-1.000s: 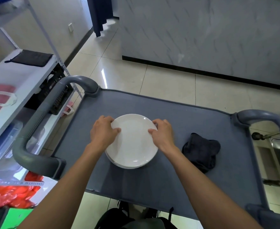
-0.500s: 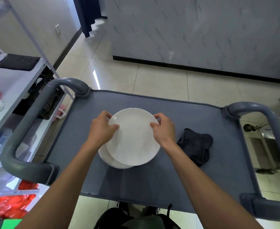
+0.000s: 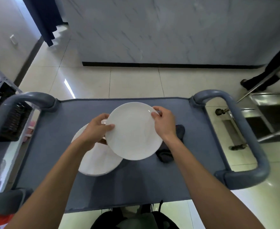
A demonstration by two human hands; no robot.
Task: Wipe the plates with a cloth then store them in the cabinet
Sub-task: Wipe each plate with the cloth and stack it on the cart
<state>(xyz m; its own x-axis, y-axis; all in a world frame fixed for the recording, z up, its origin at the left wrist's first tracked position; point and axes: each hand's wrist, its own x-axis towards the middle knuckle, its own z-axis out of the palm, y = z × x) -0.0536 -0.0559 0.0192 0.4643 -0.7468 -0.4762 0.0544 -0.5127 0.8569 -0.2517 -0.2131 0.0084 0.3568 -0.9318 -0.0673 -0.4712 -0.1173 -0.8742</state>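
While a second round white ceramic plate (image 3: 97, 160) lies on the grey cart top (image 3: 53, 146) toward its left side, a person holds a round white ceramic plate (image 3: 133, 131) between both hands above the cart's middle. The left hand (image 3: 96, 129) grips the raised plate's left rim, thumb on top, and the right hand (image 3: 164, 123) pinches its far right rim. A crumpled dark grey cloth (image 3: 172, 146) lies just right of the raised plate, partly hidden under the right wrist, well apart from the cart's right handle (image 3: 244, 129).
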